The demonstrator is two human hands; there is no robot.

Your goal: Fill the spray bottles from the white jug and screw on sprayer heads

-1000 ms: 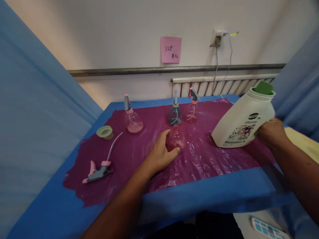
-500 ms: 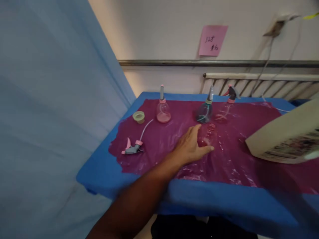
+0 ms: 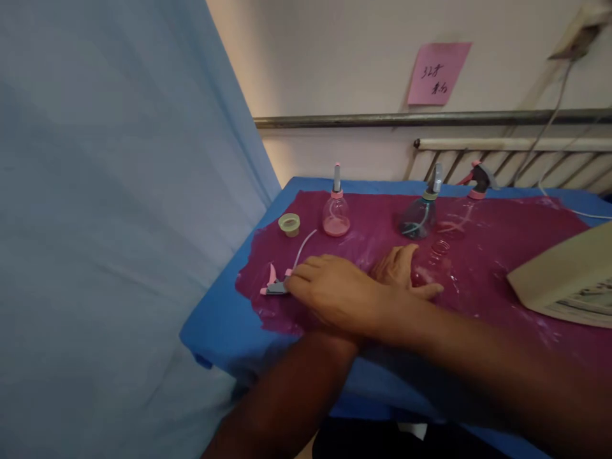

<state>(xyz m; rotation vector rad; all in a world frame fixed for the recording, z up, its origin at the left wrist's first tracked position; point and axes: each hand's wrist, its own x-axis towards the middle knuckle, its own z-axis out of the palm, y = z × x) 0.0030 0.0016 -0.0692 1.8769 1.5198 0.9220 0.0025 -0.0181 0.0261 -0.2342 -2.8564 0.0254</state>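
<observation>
My left hand [image 3: 398, 268] curls around the side of a clear, uncapped bottle [image 3: 433, 266], its thumb in front and its fingers behind. Crossing over my left forearm, my right hand [image 3: 329, 290] has its fingers bent down over the collar end of a grey and pink trigger spray head [image 3: 276, 289]. That spray head lies on its side, its thin tube [image 3: 305, 245] pointing away. The right fingertips are partly hidden behind the hand. Behind stand a spray bottle with pink liquid [image 3: 336, 220], a teal spray bottle [image 3: 418, 220] and a clear spray bottle with a dark head [image 3: 471, 207].
A pale green ring-shaped cup [image 3: 289, 224] sits at the back left. The large cream jug [image 3: 564, 274] stands at right on the maroon plastic sheet [image 3: 373, 210], which covers a blue-clothed table [image 3: 215, 331]. A blue curtain [image 3: 119, 191] hangs at left; a metal rail [image 3: 382, 120] runs behind.
My right arm has come in from the right, across my left forearm, and its hand is now at the spray head. My left hand stays at the clear bottle. The view has shifted left.
</observation>
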